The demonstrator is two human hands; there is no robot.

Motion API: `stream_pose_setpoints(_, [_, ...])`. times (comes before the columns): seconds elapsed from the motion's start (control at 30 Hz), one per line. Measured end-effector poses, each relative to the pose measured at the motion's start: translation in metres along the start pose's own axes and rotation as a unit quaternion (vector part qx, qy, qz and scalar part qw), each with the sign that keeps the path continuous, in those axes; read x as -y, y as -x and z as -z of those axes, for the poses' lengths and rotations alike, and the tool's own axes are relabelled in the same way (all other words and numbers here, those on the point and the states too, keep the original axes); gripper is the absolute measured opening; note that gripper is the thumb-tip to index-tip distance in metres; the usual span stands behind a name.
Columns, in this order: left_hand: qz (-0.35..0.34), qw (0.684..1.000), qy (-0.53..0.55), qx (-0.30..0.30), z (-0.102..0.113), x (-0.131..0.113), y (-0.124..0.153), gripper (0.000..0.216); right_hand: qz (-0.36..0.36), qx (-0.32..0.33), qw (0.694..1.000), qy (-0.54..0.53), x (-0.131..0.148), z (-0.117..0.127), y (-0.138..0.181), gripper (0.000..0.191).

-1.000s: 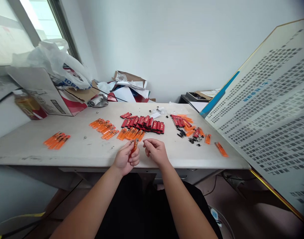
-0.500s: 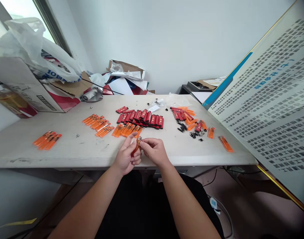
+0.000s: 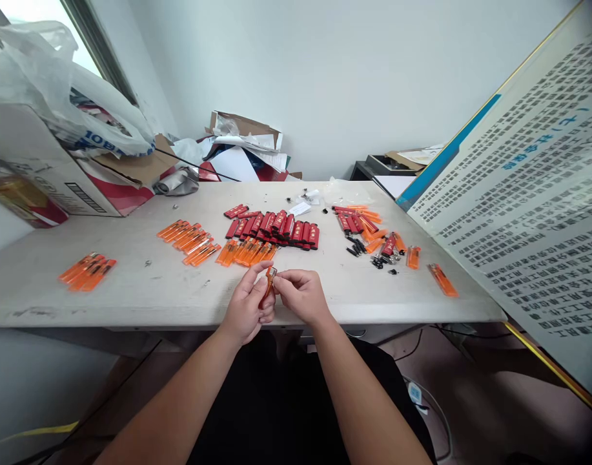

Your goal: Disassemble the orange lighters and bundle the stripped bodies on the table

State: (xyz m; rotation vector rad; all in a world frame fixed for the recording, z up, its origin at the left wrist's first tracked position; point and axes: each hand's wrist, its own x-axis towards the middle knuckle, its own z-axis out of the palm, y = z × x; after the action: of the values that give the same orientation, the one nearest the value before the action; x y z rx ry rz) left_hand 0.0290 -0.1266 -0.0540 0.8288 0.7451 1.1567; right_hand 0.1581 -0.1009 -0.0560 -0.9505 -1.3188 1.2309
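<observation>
Since the earlier frame the right hand (image 3: 303, 297) has been closing in from its gap, and its fingertips (image 3: 279, 282) are now pinching the metal head of an orange disposable lighter (image 3: 267, 290), while the left hand (image 3: 247, 305) is gripping the lighter's body. The two hands are together on it, just above the near edge of a white work table (image 3: 106, 303), and the lighter is standing tilted between them, head up. Just far of the hands, a row of orange lighters (image 3: 244, 252) is lying side by side, just beside a block of red lighters (image 3: 271, 226). To the left, another orange batch (image 3: 188, 240) and a smaller orange bunch (image 3: 86, 271) are lying well apart. To the right, a mixed heap of orange and red lighters (image 3: 358, 223) is sitting beside small black parts (image 3: 354, 250) and metal parts (image 3: 379, 261), with a lone orange lighter (image 3: 442, 279) near the table's right edge. A cardboard box (image 3: 48, 174) is sitting at the far left under a white plastic bag (image 3: 34, 71), and a large printed board (image 3: 509, 194) is leaning in on the right.
</observation>
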Motion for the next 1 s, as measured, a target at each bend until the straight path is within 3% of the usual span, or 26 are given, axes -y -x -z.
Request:
stream_pose_setpoints(0.4, [-0.005, 0.999, -0.034, 0.008, -0.0011, 0.0014, 0.0009, 0.041, -0.007, -0.003, 1.0, 0.004, -0.0045, 0.0021, -0.0017, 0.026])
stream_pose_setpoints(1.0, [-0.02, 0.999, -0.03, 0.011, 0.0002, 0.004, 0.0002, 0.04, -0.072, 0.03, 0.988, -0.132, -0.0031, 0.0005, -0.0032, 0.02])
